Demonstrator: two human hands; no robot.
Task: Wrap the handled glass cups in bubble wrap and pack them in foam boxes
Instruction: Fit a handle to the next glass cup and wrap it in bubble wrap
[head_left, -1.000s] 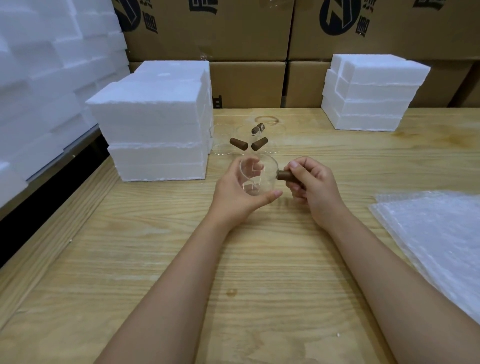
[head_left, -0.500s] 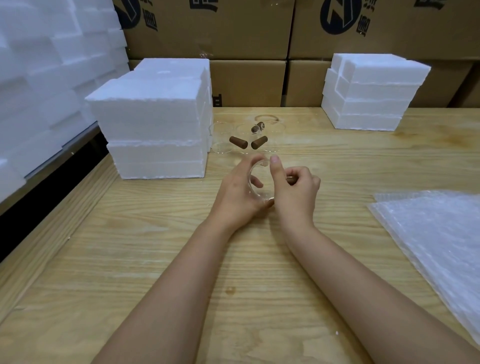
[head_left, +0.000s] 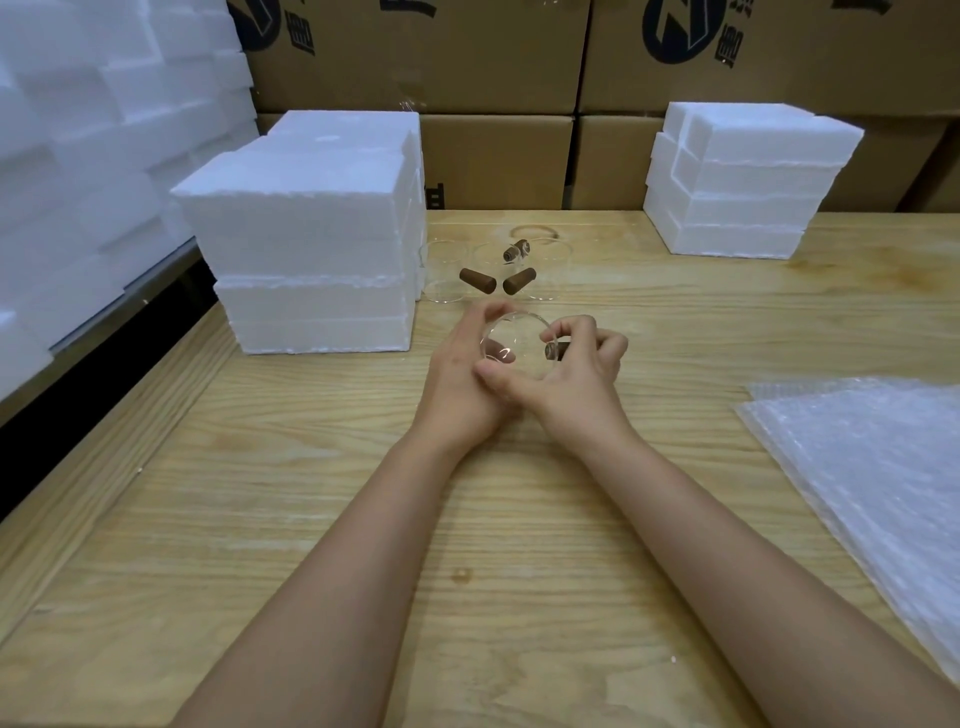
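Cup in hand: your glass cup (head_left: 519, 345) sits at table centre, mouth tipped toward you, so you can check it before wrapping, I'd judge
Left hand: your left hand (head_left: 467, 379) cups the glass from 9 o'clock, fingers curled closed around its wall
Right hand: your right hand (head_left: 576, 374) closes on it from 3 o'clock, fingertips pinching the brown handle (head_left: 552, 351), thumb crossing under the base
Waiting cups: three more cups (head_left: 498, 275) stand near at 12 o'clock
Bubble wrap: the sheets (head_left: 872, 483) lie at 3 to 4 o'clock, well apart
Foam boxes: one stack (head_left: 311, 249) at 10 o'clock, another (head_left: 743, 182) at 1 o'clock
Open room: bare table (head_left: 311, 493) lies toward 6 o'clock; its left edge drops off at 8 o'clock
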